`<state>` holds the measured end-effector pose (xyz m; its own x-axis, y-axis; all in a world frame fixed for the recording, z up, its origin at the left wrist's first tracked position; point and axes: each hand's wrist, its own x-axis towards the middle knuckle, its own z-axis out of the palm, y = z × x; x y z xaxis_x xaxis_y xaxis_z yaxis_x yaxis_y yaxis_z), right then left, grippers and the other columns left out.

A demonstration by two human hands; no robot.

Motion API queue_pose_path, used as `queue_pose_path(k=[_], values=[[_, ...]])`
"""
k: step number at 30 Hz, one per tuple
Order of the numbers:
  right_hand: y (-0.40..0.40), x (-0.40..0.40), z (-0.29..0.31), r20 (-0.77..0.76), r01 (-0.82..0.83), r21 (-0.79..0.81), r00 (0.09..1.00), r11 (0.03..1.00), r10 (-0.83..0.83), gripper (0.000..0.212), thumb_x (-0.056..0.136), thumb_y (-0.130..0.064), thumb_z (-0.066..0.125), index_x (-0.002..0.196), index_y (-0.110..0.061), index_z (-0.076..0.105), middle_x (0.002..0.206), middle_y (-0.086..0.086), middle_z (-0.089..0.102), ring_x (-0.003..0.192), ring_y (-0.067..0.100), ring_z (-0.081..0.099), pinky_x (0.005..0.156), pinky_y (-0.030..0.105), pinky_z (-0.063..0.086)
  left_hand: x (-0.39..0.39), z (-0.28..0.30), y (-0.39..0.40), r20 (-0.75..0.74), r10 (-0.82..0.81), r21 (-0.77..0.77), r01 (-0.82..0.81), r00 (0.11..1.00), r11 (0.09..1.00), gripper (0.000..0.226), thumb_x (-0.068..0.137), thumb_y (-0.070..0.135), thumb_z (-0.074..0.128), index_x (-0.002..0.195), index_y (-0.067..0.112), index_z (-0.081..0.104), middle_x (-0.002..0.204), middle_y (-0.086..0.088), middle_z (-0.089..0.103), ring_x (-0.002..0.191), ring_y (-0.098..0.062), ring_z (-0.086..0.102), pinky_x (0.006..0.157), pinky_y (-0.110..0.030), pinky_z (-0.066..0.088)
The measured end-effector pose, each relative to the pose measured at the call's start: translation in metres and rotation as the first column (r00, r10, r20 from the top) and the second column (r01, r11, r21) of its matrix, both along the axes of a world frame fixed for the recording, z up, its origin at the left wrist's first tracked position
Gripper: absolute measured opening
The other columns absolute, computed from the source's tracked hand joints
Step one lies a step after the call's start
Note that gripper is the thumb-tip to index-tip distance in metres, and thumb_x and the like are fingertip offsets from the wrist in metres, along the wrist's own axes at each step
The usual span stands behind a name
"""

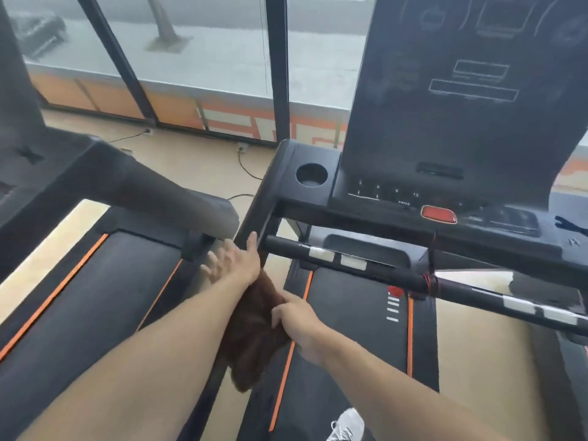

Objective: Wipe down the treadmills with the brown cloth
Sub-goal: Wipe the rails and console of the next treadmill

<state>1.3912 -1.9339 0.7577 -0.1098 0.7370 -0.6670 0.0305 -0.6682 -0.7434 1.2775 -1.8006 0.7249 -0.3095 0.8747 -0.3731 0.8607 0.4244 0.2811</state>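
Note:
A brown cloth [254,329] hangs between my two arms, over the left side rail of the black treadmill [359,313] I stand on. My right hand [294,316] is shut on the cloth's right edge. My left hand [235,261] has its fingers spread, its thumb against the treadmill's left upright, and the cloth's top end lies under its wrist. The console [461,106] with a red stop button [438,214] rises ahead on the right. A second treadmill [95,281] with orange stripes stands at the left.
A black handlebar [350,261] with silver pads crosses in front of me. A round cup holder [311,175] sits left of the console. Cables [246,168] run over the tan floor toward the glass wall. My white shoe [348,424] rests on the belt.

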Motion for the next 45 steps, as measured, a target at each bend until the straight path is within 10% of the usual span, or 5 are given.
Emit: queue_pose_path(k=[5, 19, 26, 35, 45], values=[[0.018, 0.057, 0.047, 0.041, -0.277, 0.209, 0.961, 0.938, 0.275, 0.090, 0.077, 0.014, 0.040, 0.119, -0.064, 0.061, 0.116, -0.016, 0.071, 0.099, 0.003, 0.065, 0.085, 0.018, 0.052, 0.002, -0.006, 0.035, 0.001, 0.104, -0.172, -0.103, 0.995, 0.980, 0.108, 0.084, 0.084, -0.004, 0.159, 0.013, 0.029, 0.161, -0.013, 0.036, 0.149, -0.036, 0.028, 0.122, -0.055, 0.017], [0.068, 0.076, 0.076, 0.116, -0.247, 0.494, 0.969, 0.834, 0.218, 0.082, 0.071, -0.003, 0.039, 0.129, -0.055, 0.065, 0.135, -0.030, 0.062, 0.128, 0.008, 0.059, 0.105, 0.030, 0.050, 0.013, -0.001, 0.091, 0.184, 0.153, -0.125, -0.132, 0.971, 0.983, 0.067, 0.105, 0.056, 0.014, 0.156, 0.019, 0.036, 0.163, -0.008, 0.035, 0.152, -0.035, 0.022, 0.124, -0.052, 0.012], [0.104, 0.084, -0.007, 0.926, -0.915, -0.025, 0.132, 0.403, 0.355, 0.099, 0.091, -0.016, 0.055, 0.159, -0.049, -0.008, 0.172, -0.011, -0.008, 0.159, 0.030, -0.012, 0.128, 0.052, 0.005, 0.018, -0.013, 0.104, 0.079, 0.177, -0.118, -0.167, 0.981, 0.979, 0.075, 0.104, 0.055, 0.013, 0.144, 0.007, 0.055, 0.155, -0.007, 0.048, 0.153, -0.029, 0.025, 0.122, -0.055, 0.015], [0.146, 0.083, -0.010, 0.535, -0.424, 0.214, 0.805, 0.880, 0.257, 0.035, 0.108, -0.041, 0.046, 0.143, -0.046, 0.050, 0.144, -0.024, 0.055, 0.137, 0.004, 0.048, 0.109, 0.022, 0.034, 0.021, -0.011, 0.103, 0.034, 0.175, -0.097, -0.171, 0.984, 0.980, 0.068, 0.104, 0.046, 0.018, 0.129, 0.004, 0.065, 0.136, -0.015, 0.063, 0.134, -0.033, 0.049, 0.113, -0.047, 0.033], [0.135, 0.078, -0.008, 0.652, -0.398, 0.048, 0.707, 0.916, 0.273, 0.045, 0.082, -0.062, 0.076, 0.111, -0.032, 0.058, 0.102, -0.013, 0.068, 0.093, 0.007, 0.064, 0.079, 0.031, 0.051, 0.018, -0.005, 0.103, 0.100, 0.175, -0.096, -0.165, 0.980, 0.982, 0.066, 0.104, 0.044, 0.018, 0.129, 0.002, 0.063, 0.135, -0.017, 0.063, 0.129, -0.035, 0.053, 0.112, -0.049, 0.035]])
